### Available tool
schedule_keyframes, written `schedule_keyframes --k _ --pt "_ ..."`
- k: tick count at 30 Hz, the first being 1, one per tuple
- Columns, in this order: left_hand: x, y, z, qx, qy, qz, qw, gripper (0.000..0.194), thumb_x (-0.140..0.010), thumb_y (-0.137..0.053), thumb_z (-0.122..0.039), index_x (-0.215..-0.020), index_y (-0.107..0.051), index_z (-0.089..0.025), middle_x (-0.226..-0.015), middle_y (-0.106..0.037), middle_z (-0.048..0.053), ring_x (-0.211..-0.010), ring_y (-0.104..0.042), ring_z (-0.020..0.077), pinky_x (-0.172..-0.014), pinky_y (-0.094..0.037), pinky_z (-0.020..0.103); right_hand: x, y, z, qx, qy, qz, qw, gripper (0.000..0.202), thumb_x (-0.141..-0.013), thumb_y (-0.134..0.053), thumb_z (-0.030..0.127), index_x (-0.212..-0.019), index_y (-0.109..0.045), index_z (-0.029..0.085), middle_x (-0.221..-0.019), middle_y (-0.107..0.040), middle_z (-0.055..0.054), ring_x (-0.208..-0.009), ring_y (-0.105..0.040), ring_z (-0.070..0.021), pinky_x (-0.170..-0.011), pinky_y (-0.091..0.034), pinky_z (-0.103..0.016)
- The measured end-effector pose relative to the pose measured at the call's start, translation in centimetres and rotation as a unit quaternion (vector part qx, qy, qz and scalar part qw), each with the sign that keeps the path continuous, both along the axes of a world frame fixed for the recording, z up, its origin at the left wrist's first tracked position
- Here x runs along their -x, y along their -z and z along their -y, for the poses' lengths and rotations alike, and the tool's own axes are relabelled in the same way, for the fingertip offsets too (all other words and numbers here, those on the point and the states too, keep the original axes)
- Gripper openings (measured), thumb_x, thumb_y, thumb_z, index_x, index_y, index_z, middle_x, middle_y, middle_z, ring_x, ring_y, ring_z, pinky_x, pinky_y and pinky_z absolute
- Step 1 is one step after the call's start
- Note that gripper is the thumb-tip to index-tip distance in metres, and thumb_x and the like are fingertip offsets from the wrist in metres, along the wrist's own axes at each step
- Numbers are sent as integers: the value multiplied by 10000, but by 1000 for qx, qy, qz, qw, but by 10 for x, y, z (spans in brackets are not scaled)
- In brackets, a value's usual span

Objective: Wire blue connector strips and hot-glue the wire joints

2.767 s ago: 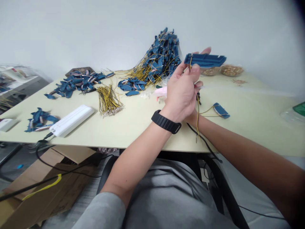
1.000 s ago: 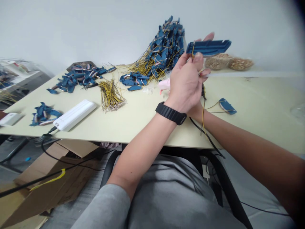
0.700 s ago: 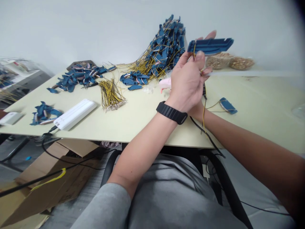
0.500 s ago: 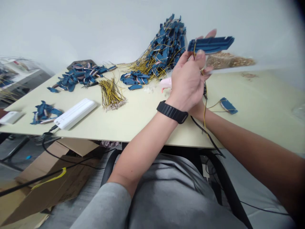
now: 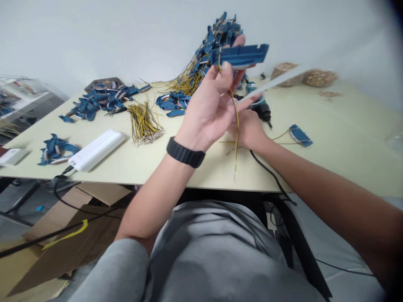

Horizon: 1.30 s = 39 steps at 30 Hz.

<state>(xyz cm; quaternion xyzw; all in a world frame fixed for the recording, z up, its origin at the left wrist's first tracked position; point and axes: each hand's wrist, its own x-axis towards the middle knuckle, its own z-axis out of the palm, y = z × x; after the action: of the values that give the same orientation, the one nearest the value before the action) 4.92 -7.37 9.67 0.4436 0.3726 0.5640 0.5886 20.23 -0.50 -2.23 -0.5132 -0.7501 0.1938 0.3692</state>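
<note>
My left hand (image 5: pixel 210 105) is raised over the table, its thumb and fingers closed on a dark blue plastic piece (image 5: pixel 244 54). A yellow-and-black wire (image 5: pixel 237 126) hangs from that piece past my palm, its end dangling free. Behind and below it is my right hand (image 5: pixel 250 128), fingers mostly hidden by the left. It appears closed on a glue gun whose body is hidden now; a translucent white glue stick (image 5: pixel 277 83) juts out to the upper right, and a black cord (image 5: pixel 267 171) runs from below the hand.
A tall heap of wired blue pieces (image 5: pixel 209 46) stands at the back, with another pile (image 5: pixel 100 98) left. A wire bundle (image 5: pixel 143 123), white power bank (image 5: pixel 96 150), teal-black power screwdriver (image 5: pixel 262 108) and single wired blue piece (image 5: pixel 300 135) lie about. Bags (image 5: pixel 319 78) are at the back right.
My left hand has moved left with the blue piece. The glue stick and screwdriver have come into sight, while the pink part of the glue gun seen before is now hidden.
</note>
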Motion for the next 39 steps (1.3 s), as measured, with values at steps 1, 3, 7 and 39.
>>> schedule_keyframes --k 1,3,7,39 --pt "8 -1 1 2 7 21 1000 556 -1361 -285 -69 -1590 -772 -212 -1738 -786 -22 -1796 -656 363 -1166 -737 424 2 -4 4 4 5 3 1000 199 -1119 -802 372 -977 -735 250 -1028 -853 -119 -1095 -846 -378 -942 -603 -446" --pt "25 -1 1 0 25 83 996 482 -1360 -366 -76 -1562 -775 -233 -1721 -807 -27 -1808 -655 309 -1260 -740 447 5 -11 8 20 24 -6 1000 185 -1093 -801 351 -951 -737 251 -998 -849 -111 -1050 -837 -369 -937 -617 -461" --pt "65 17 -17 37 13 100 994 367 -1254 -577 -22 -1399 -791 -284 -1543 -906 -10 -1654 -777 230 -1314 -754 389 8 -12 7 20 63 -33 997 162 -1034 -790 269 -885 -730 252 -902 -808 -99 -1005 -824 -366 -990 -647 -505" --pt "99 54 -62 -201 -30 -337 919 69 -1059 -944 -281 -1117 -907 -283 -1458 -906 99 -1572 -743 370 -1426 -521 469 3 -9 6 45 60 -48 996 87 -1019 -811 293 -952 -806 237 -842 -777 -96 -966 -832 -380 -940 -680 -511"
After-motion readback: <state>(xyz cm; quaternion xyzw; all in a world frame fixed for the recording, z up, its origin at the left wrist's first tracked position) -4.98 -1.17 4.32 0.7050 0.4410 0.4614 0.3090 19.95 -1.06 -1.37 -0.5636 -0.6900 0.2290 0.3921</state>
